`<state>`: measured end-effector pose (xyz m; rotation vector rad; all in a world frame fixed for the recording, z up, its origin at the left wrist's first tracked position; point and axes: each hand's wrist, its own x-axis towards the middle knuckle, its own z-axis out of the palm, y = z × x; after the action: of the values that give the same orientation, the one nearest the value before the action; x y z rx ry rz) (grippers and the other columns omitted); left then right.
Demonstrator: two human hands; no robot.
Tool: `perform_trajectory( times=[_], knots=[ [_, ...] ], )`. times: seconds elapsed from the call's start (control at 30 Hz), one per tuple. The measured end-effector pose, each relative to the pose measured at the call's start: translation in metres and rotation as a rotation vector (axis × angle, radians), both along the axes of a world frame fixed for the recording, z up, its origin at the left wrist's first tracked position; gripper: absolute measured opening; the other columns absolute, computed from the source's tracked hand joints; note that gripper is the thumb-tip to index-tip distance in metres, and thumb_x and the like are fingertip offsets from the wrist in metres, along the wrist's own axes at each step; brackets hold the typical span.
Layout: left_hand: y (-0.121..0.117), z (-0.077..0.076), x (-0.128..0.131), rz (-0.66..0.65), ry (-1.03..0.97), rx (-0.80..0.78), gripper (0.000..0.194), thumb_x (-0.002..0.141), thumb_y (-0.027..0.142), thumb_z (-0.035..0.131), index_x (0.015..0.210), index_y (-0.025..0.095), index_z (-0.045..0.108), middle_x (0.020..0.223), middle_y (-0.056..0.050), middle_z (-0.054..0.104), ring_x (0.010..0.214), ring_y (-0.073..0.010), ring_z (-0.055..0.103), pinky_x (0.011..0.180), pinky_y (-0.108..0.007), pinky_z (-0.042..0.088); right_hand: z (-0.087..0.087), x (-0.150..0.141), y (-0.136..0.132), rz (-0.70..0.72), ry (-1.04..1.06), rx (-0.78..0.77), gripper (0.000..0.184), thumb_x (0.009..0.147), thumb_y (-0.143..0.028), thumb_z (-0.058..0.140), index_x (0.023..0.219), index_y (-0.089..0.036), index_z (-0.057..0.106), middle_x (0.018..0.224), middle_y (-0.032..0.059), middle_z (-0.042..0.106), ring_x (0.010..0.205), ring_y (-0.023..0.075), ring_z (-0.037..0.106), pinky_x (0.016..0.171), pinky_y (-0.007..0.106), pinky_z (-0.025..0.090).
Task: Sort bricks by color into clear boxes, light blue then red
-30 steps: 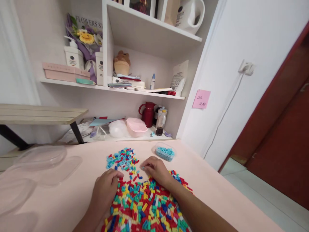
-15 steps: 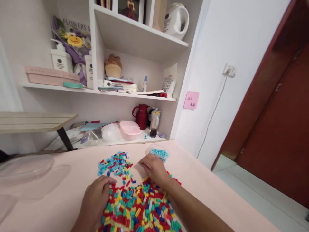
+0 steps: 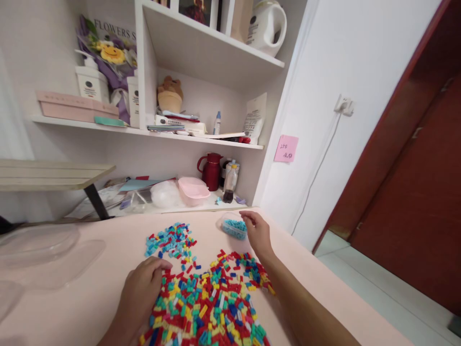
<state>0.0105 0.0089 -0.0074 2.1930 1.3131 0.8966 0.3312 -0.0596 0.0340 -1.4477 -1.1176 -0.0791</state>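
A large heap of small colourful toy bricks [image 3: 201, 307] spreads over the pink tabletop. Beyond it lies a smaller, mostly light-blue pile of bricks [image 3: 169, 240]. My left hand [image 3: 144, 283] rests at the heap's left edge, its fingers loosely bent and nothing visible in them. A small clear plastic box [image 3: 234, 232] at the back holds light-blue bricks [image 3: 235, 224]. At the box's right rim is my right hand [image 3: 257, 233], fingertips pinched over the edge; whatever they hold, if anything, is too small to make out.
Clear plastic lids or trays [image 3: 65, 259] lie on the left of the table. Behind its far edge, a shelf carries a pink container [image 3: 193, 190], a red jug [image 3: 212, 172] and a bottle [image 3: 230, 185]. A wooden stand [image 3: 54, 175] juts in from the left.
My right hand has moved from above the heap, back and to the right, to the box's rim, uncovering bricks beneath. My left hand has stayed nearly in place.
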Motion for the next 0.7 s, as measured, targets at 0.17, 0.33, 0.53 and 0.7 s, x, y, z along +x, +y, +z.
perform_trajectory(
  times=[0.17,0.33,0.53,0.7],
  knots=[
    [-0.004,0.005,0.001,-0.010,0.018,-0.020,0.035,0.080,0.020,0.040,0.079,0.028,0.074,0.094,0.002,0.075,0.094,-0.0172,0.068,0.086,-0.028,0.049,-0.009,-0.048,0.004,0.352,-0.173,-0.229,0.025,0.087,-0.023,0.050,0.096,-0.022,0.073,0.094,0.0048,0.072,0.084,0.0198,0.065,0.079,0.034,0.050],
    [-0.010,0.009,0.001,-0.012,0.022,-0.013,0.036,0.081,0.018,0.039,0.078,0.027,0.074,0.093,0.001,0.075,0.093,-0.0171,0.067,0.086,-0.030,0.048,-0.026,-0.081,0.003,0.492,-0.520,-0.388,0.027,0.090,-0.020,0.055,0.109,-0.027,0.072,0.101,0.0056,0.071,0.095,0.0207,0.063,0.086,0.034,0.047],
    [-0.014,0.012,0.003,0.002,0.027,-0.018,0.037,0.081,0.014,0.039,0.080,0.026,0.074,0.093,0.001,0.075,0.093,-0.0161,0.067,0.085,-0.028,0.047,-0.030,-0.082,0.004,0.518,-0.567,-0.410,0.024,0.087,-0.018,0.061,0.104,-0.028,0.073,0.101,0.0044,0.069,0.098,0.0203,0.061,0.089,0.034,0.044],
    [-0.016,0.013,0.002,0.001,0.032,-0.014,0.037,0.082,0.014,0.039,0.082,0.026,0.074,0.095,0.000,0.075,0.095,-0.0165,0.067,0.086,-0.029,0.047,-0.032,-0.078,0.008,0.537,-0.457,-0.424,0.019,0.076,-0.008,0.065,0.086,-0.023,0.072,0.092,0.0028,0.070,0.091,0.0193,0.062,0.086,0.031,0.046]
  ],
)
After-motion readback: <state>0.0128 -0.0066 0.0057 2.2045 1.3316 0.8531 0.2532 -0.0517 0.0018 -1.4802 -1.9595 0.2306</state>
